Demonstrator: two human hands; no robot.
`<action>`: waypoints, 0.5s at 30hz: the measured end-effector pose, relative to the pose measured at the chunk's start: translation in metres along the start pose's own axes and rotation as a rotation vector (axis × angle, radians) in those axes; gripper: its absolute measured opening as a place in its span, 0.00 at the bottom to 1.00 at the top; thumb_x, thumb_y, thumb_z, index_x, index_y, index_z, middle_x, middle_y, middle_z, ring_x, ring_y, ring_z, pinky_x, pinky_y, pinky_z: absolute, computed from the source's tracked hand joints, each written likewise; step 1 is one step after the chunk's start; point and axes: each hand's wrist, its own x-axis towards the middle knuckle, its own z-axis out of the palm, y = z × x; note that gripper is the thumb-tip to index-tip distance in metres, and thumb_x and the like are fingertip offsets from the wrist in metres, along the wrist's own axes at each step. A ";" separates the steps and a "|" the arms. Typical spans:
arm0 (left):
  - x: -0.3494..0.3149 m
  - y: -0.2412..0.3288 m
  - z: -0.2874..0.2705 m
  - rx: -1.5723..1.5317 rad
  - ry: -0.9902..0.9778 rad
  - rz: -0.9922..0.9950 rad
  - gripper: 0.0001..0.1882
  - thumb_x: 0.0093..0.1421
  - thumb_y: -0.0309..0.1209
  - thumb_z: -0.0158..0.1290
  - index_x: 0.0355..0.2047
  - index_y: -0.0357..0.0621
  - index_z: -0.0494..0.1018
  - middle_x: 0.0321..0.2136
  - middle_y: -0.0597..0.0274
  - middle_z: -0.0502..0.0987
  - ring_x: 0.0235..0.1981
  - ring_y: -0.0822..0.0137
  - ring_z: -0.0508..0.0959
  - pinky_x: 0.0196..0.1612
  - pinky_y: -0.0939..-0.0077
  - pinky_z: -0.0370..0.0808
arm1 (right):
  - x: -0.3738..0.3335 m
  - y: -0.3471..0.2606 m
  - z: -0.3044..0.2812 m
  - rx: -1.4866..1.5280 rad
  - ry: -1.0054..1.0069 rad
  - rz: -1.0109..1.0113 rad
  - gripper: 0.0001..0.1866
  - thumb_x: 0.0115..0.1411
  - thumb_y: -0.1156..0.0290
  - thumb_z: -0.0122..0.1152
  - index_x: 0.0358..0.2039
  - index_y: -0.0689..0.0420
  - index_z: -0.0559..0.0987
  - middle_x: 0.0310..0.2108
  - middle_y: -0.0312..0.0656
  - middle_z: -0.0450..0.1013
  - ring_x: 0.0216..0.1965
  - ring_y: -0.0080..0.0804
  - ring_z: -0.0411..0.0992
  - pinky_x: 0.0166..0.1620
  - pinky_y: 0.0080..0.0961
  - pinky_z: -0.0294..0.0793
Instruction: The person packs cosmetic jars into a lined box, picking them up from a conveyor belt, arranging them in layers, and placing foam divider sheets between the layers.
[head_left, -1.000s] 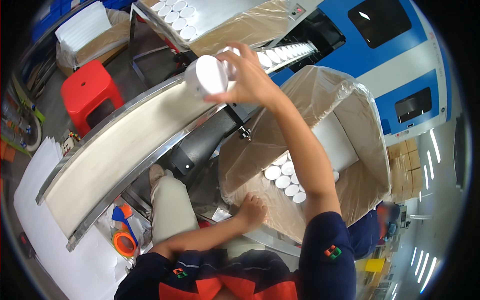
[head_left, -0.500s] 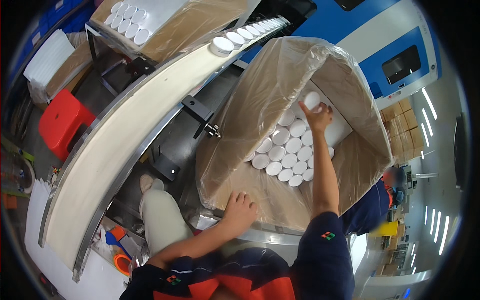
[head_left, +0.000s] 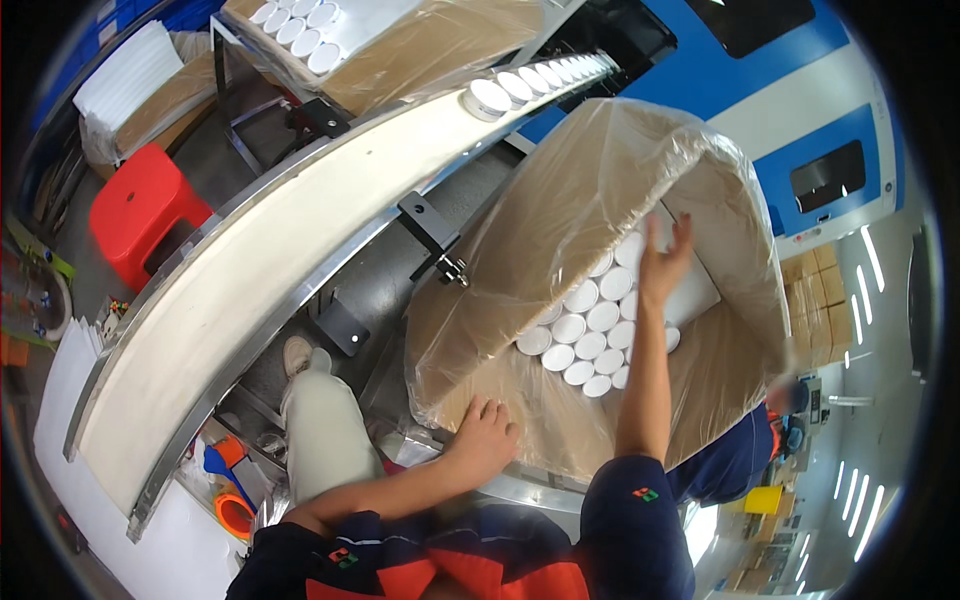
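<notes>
The right hand [head_left: 665, 262] hangs with fingers spread and empty above white round plastic jars [head_left: 590, 335] inside a plastic-lined cardboard box [head_left: 560, 215]. The left hand [head_left: 485, 435] lies flat, fingers loose, on the box's near edge.

red plastic stool [head_left: 145, 215], curved white conveyor belt [head_left: 250, 300], blue machine housing [head_left: 790, 110], orange tape roll [head_left: 235, 512]

Person: navy short-sleeved shirt [head_left: 630, 530] with orange-red panels at chest, small red-green emblem on each sleeve; pale trousers [head_left: 325, 440], light shoe [head_left: 297, 353]; bare forearms
</notes>
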 end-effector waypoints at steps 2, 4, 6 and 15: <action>-0.002 0.001 0.002 0.002 0.016 -0.004 0.22 0.57 0.45 0.55 0.42 0.38 0.74 0.47 0.41 0.73 0.54 0.46 0.69 0.59 0.43 0.58 | 0.019 -0.095 -0.037 0.310 0.130 -0.303 0.19 0.63 0.69 0.60 0.52 0.65 0.73 0.44 0.49 0.77 0.41 0.31 0.76 0.47 0.28 0.74; -0.002 0.000 0.000 0.003 0.014 0.002 0.22 0.57 0.45 0.55 0.42 0.38 0.74 0.46 0.41 0.73 0.53 0.46 0.69 0.59 0.43 0.58 | 0.029 -0.182 -0.055 0.486 0.200 -0.650 0.10 0.66 0.74 0.55 0.45 0.65 0.76 0.37 0.46 0.79 0.34 0.24 0.75 0.41 0.22 0.74; -0.001 0.002 0.001 0.007 0.013 0.018 0.22 0.57 0.46 0.55 0.41 0.38 0.75 0.46 0.41 0.73 0.53 0.45 0.70 0.58 0.43 0.59 | 0.048 -0.247 -0.034 0.501 0.115 -0.881 0.09 0.66 0.73 0.54 0.41 0.65 0.77 0.33 0.44 0.79 0.29 0.23 0.74 0.36 0.21 0.74; 0.000 0.000 0.020 0.062 -0.013 -0.002 0.24 0.58 0.47 0.52 0.42 0.37 0.76 0.47 0.39 0.74 0.53 0.45 0.71 0.59 0.40 0.58 | 0.106 -0.255 0.254 -0.400 -0.783 -0.498 0.42 0.60 0.34 0.45 0.50 0.65 0.76 0.52 0.62 0.71 0.56 0.58 0.68 0.59 0.43 0.65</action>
